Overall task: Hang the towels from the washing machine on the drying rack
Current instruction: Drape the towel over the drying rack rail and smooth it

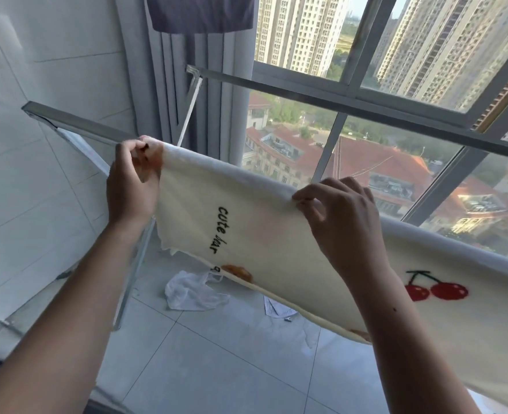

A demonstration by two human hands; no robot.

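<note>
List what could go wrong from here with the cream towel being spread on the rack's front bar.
1. The cream "cute bear" towel is pinched only along its top edge by the left hand and right hand; if either grip loosens, it may slide off the grey metal rack bar.
2. It sits close beside the white cherry-embroidered towel; overlap could slow drying.
3. A dropped towel would land by the crumpled white plastic bag on the floor.
</note>
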